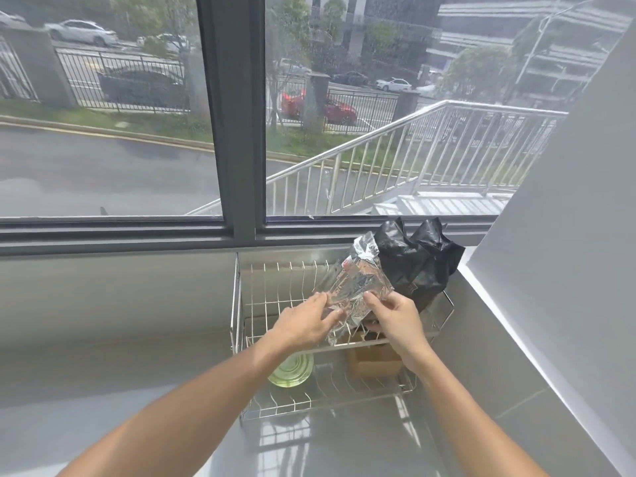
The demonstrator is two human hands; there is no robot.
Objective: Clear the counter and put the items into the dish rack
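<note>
A two-tier wire dish rack [237, 304] stands on the grey counter under the window. Both my hands hold a crinkled silver foil packet [354, 280] over the rack's upper tier: my left hand [309, 321] grips its lower left edge, my right hand [395, 318] its lower right edge. A black plastic bag [420, 259] sits in the upper tier's right end, behind the packet. On the lower tier stand a pale green glass dish [292, 371] and a brown cardboard box [373, 361], both partly hidden by my arms.
The grey counter [120, 373] stretches left and in front of the rack. A white wall [568, 270] closes off the right side. The window sill and dark frame [241, 132] run right behind the rack.
</note>
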